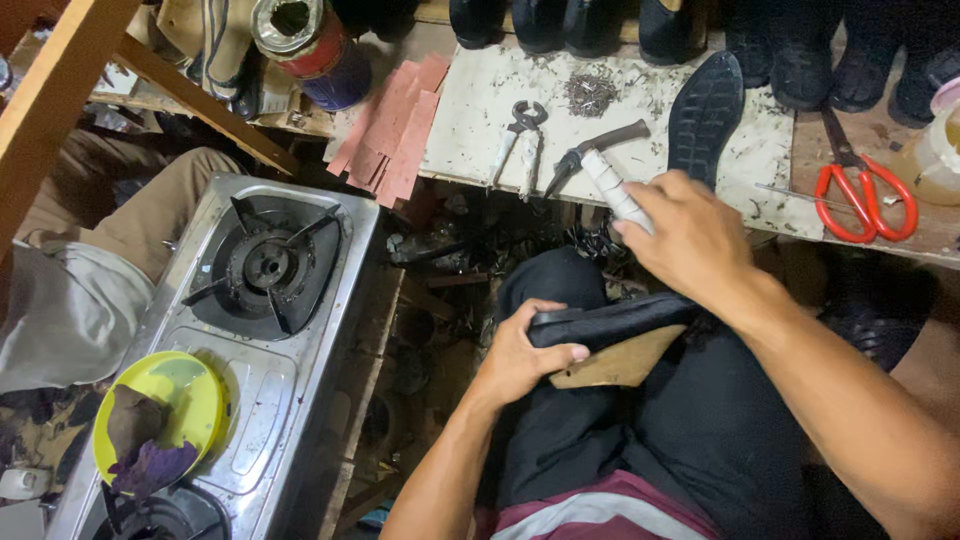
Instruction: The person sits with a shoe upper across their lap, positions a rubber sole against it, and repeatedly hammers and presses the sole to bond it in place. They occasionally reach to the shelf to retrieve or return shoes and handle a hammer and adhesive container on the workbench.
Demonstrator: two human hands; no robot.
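Shoe (610, 322) on lap, left hand (520, 360) fingers wrapped round it; right hand (690, 235) grips pliers (600, 165) (white-taped handle).

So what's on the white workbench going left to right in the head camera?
Pink sandpaper sheets → pincers → pile of small nails → lasting pliers with a taped handle, gripped by the right hand → black shoe sole → red-handled scissors.
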